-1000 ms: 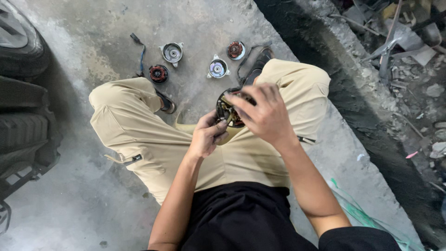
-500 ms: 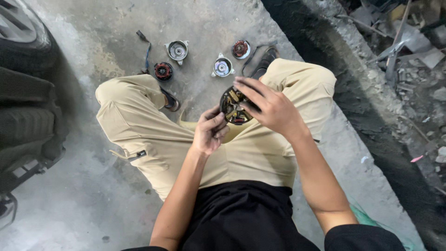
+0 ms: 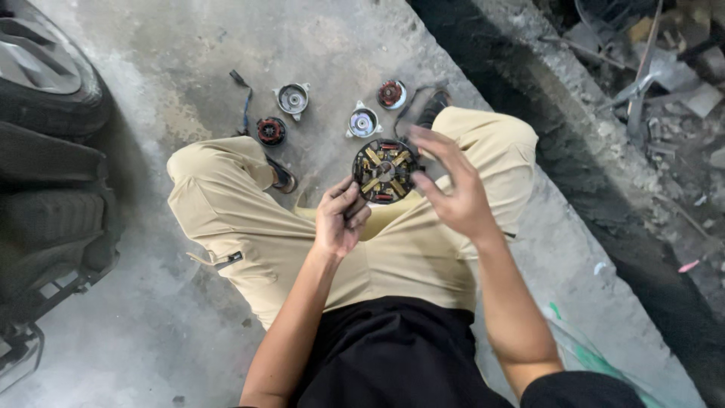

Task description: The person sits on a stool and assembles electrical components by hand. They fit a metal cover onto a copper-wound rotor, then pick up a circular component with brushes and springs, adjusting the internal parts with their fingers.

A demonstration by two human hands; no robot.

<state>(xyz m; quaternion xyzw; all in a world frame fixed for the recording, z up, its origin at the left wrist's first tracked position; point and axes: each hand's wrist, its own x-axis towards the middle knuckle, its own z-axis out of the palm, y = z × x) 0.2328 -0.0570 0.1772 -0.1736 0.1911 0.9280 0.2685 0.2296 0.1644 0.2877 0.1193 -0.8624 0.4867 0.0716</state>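
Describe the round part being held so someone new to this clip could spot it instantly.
Start at the squatting person's tan trousers; between the knees, the left hand and right hand hold up a dark round disc. Unlike the four smaller round parts on the concrete floor beyond, it carries brass-coloured blocks set like spokes.

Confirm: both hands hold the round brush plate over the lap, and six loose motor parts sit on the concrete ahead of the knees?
Not six: the head view shows four loose motor parts on the concrete. The rest stands: left hand and right hand hold the round brush plate over the lap.
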